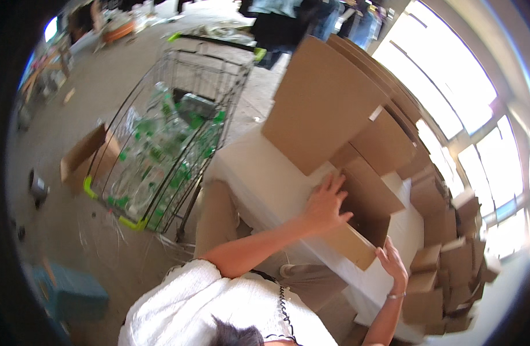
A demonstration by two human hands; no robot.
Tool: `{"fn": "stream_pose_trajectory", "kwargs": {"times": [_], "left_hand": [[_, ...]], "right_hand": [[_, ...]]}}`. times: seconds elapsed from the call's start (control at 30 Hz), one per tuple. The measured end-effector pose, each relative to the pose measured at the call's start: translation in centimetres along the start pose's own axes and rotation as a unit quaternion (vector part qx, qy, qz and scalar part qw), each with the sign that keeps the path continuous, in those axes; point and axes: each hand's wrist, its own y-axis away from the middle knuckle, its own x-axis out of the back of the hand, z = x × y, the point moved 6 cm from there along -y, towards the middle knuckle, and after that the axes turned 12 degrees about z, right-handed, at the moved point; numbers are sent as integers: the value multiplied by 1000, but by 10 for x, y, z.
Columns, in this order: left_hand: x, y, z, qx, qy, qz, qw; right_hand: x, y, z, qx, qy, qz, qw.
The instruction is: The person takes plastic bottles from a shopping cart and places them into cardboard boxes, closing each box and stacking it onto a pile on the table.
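An open-topped cardboard box (369, 220) stands on the white-covered table (256, 160) in front of me, its inside in shadow. My left hand (327, 203), fingers spread, is at the box's left end above its near edge. Whether it touches the cardboard is unclear. At the near right corner, my right hand (392, 264) lies against the outside of the box, its thumb apart from the fingers. A bracelet circles that wrist. Neither hand is closed around anything.
Large flat cardboard sheets (325, 99) lean upright beyond the box. More folded cardboard boxes (446, 259) are piled at the right. On my left stands a wire shopping cart (161, 160) with many green-capped plastic bottles. An open carton (90, 158) and a blue stool-like object (72, 289) are on the floor.
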Motion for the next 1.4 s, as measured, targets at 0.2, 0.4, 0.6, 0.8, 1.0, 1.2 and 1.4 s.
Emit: {"fn": "stream_pose_trajectory", "kwargs": {"times": [0.2,0.4,0.6,0.8,1.0,1.2,1.4], "left_hand": [[1,-2,-3,-4,7,4,1000],[-3,-1,-3,-7,-2,-7,1000],[20,-2,5,-25,78,-60,995],[18,11,-14,-33,157,-76,984],[44,20,12,-30,145,-40,988],[24,36,-10,-21,149,-49,987],[52,49,-20,-30,134,-50,989]], "right_hand": [[-13,23,-25,-78,-86,53,992],[63,36,-113,61,112,256,958],[20,10,-113,151,5,164,975],[10,6,-110,120,-15,180,976],[33,30,-125,129,34,237,962],[6,23,-114,129,48,244,960],[5,30,-118,95,90,202,971]]}}
